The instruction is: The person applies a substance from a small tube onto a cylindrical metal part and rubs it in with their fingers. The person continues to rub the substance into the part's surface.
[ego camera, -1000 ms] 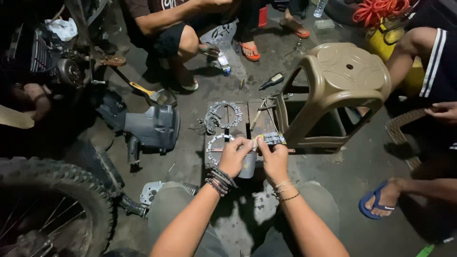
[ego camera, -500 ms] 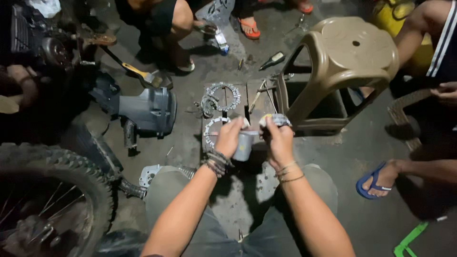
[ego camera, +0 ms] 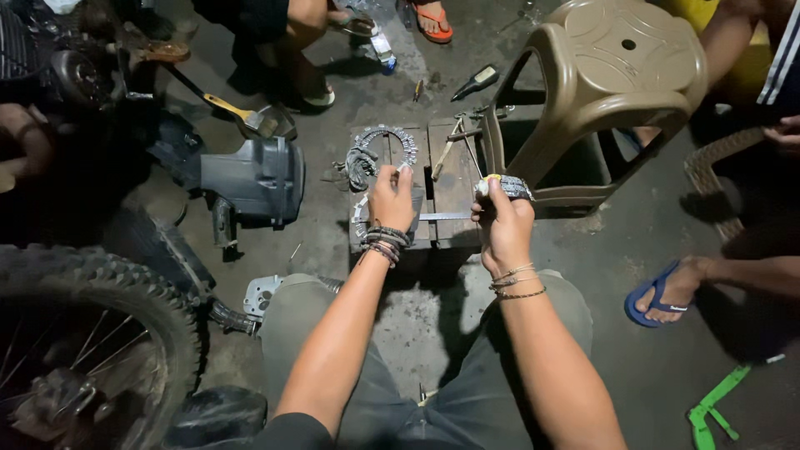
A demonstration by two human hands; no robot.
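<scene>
Beyond our right hand stands the tan plastic stool (ego camera: 621,79), and well off to our left lie the knobby tyre (ego camera: 92,333) and the grey engine casing (ego camera: 250,177); directly under both hands is the low wooden block (ego camera: 454,179) that serves as our desk on the concrete floor. Our right hand (ego camera: 504,229) is closed around a stack of toothed metal rings (ego camera: 510,188), gripped at the rim between thumb and fingers just above the block. We judge the stack stiff, fairly heavy for its bulk and probably oily, so it wants a firm pinch across the edges to keep the rings from sliding apart. Our left hand (ego camera: 392,198) is curled, fingertips down on loose rings (ego camera: 367,162) just ahead of it; whether it grips one we cannot tell
</scene>
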